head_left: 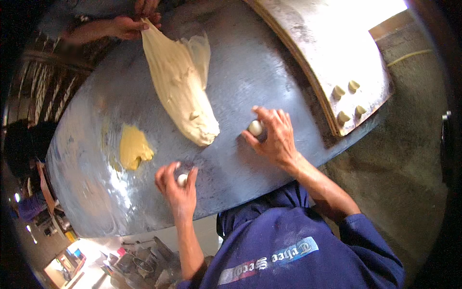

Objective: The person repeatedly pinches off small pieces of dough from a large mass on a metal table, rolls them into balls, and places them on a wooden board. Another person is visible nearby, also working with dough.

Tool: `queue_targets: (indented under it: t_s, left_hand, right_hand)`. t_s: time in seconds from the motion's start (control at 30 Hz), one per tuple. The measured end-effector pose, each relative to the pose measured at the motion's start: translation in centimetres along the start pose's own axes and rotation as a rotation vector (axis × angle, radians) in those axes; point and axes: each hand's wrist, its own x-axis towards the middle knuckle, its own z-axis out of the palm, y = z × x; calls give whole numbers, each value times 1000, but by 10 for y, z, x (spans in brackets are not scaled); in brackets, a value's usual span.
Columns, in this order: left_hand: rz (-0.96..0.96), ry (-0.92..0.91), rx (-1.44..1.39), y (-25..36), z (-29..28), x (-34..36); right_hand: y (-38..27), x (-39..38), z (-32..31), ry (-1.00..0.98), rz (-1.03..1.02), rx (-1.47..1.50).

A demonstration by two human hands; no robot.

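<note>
My left hand (176,192) is curled around a small pale dough ball (182,180) on the dark, shiny table near its front edge. Farther right, my right hand (276,137) cups a second dough ball (255,127), thumb and fingers bent about it. Between and beyond my hands lies a long, stretched sheet of dough (180,84), bunched thick at its near end. A co-worker's hand (127,27) grips the far end of that sheet, with another hand partly visible beside it.
A yellow, soft greasy lump (134,147) is smeared on the table (231,178) at left. A pale board (327,48) with a raised edge lies on the right, bearing several small dough pieces (353,85) at its near corner. Cluttered items (144,262) stand below the table's front left.
</note>
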Motion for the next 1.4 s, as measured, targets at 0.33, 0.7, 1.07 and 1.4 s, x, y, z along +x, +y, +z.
queue_targets:
  t_s: [0.33,0.7,1.07,1.4]
  left_hand:
    - [546,-53,-520,259,88,72]
    - [711,-440,-433,415,230,114]
    - [421,-393,-630,318,178,48]
    - [151,458,-223,120,55,50]
  right_hand:
    - [86,26,-169,395,-25,115]
    - [253,47,-275,417,636,134]
    - [164,68,-217,-221,64,617]
    - [43,11,-117,-944,290,1252]
